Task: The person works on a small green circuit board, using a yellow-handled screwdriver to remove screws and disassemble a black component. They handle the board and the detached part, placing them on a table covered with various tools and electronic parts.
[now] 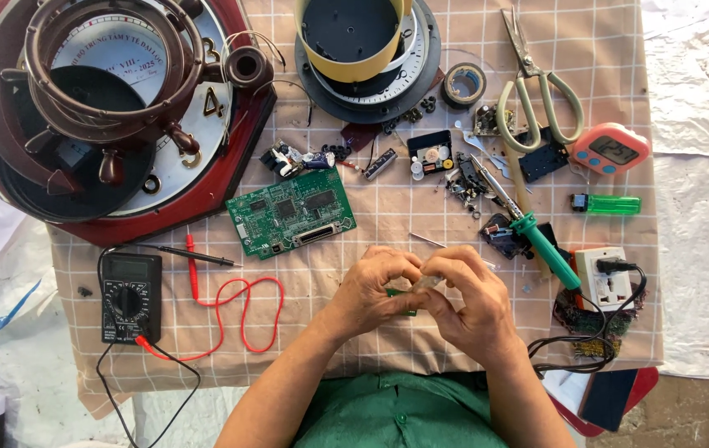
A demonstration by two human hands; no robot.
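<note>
— What have you got there, near the front edge of the desk (620, 99)?

— A small green board piece (404, 300). My left hand (375, 292) and my right hand (466, 303) are both closed on it, fingertips meeting over the checked cloth, with a pale little part (431, 282) pinched between them.

— Can you see it well?

— Hardly. My fingers cover most of it; only a sliver of green shows under the left hand, and the pale bit looks whitish and flat. What it is exactly, I cannot tell.

— How would you handle it well?

— I reckon by gripping the edges only, keeping both wrists low over the desk so nothing drops far, and working slowly with the fingertips and not the whole hand.

— And around you?

— The bigger green circuit board (291, 213) lies just beyond my hands, toward the middle. The soldering iron (529, 224) with its green handle rests to the right, near the white socket block (605, 275). The black multimeter (131, 297) sits by the left edge, its red lead (238, 311) looping toward me. Scissors (537, 83) lie toward the far right corner, and the round clock face (114, 108) fills the far left corner.
</note>
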